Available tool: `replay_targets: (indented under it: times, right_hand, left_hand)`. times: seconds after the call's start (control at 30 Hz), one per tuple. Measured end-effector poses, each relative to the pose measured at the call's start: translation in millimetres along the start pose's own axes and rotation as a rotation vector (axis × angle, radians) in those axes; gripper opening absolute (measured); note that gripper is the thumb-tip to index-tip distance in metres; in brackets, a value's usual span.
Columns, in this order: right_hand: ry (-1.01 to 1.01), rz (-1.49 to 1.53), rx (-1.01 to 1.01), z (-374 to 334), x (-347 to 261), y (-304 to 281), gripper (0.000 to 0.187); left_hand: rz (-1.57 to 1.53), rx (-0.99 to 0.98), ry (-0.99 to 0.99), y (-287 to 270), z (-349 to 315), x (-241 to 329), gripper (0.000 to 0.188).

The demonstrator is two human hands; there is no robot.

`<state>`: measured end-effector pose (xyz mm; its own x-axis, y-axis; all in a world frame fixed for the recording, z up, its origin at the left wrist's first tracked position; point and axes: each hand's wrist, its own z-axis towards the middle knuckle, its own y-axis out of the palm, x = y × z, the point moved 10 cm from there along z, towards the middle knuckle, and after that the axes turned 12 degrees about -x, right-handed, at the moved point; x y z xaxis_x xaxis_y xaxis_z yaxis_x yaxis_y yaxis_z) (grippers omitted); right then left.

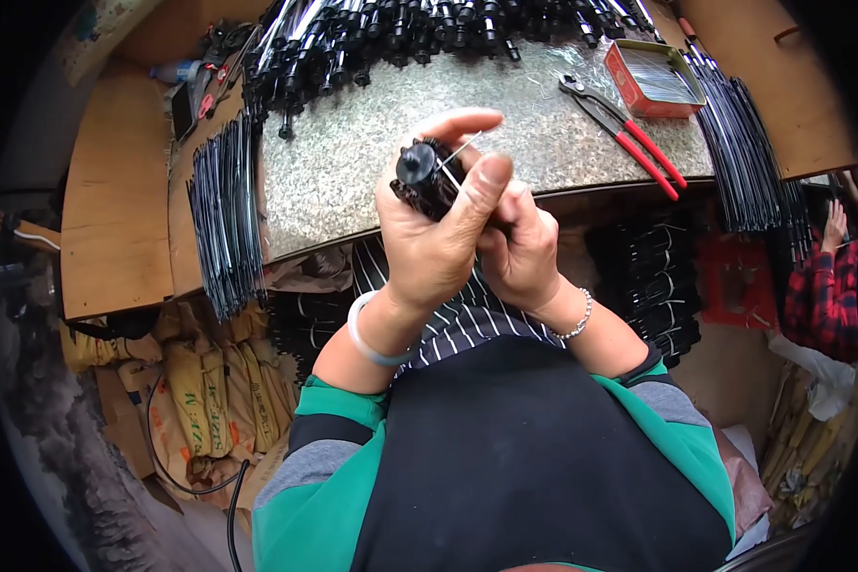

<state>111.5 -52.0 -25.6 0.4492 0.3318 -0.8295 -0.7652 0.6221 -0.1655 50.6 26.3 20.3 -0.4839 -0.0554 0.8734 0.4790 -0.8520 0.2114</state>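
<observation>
My left hand (424, 243) is wrapped round a bundle of black rod-like pieces (417, 164), its end facing up and showing a round black cap. Its index finger curves over the far side and its thumb lies along the near side. A thin white wire or tie (460, 148) sticks out beside the bundle, between thumb and index finger. Just right of the left thumb, my right hand (524, 243) is closed with its fingertips partly hidden. What it pinches, if anything, does not show. Both hands are just above the near edge of the speckled worktop (324, 181).
Red-handled pliers (629, 141) and a red tin of thin wires (653, 81) lie to the right. Black capped rods (381, 38) are heaped behind. Thin black rods overhang at left (224, 214) and right (744, 143). Another person's plaid sleeve (825, 296) shows at far right.
</observation>
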Motion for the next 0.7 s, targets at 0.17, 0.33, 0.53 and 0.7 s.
replay_targets:
  times: [0.17, 0.33, 0.53, 0.7]
  right_hand:
    - [-0.257, -0.147, -0.007, 12.2, -34.3, -22.5, 0.063]
    - [-0.496, -0.557, -0.109, 20.3, -94.4, -24.6, 0.032]
    - [0.424, 0.463, -0.301, 15.5, 3.1, -37.1, 0.026]
    - [0.074, -1.208, -0.131, 17.9, 47.3, -139.0, 0.020]
  left_hand:
    - [0.169, 0.066, -0.069, -10.5, -12.4, 1.4, 0.017]
    - [0.501, -0.104, 0.160, 11.4, -14.6, 27.3, 0.018]
    - [0.398, -0.014, -0.049, -16.4, -15.9, 9.0, 0.019]
    - [0.130, 0.085, -0.099, -37.1, -16.9, 4.6, 0.019]
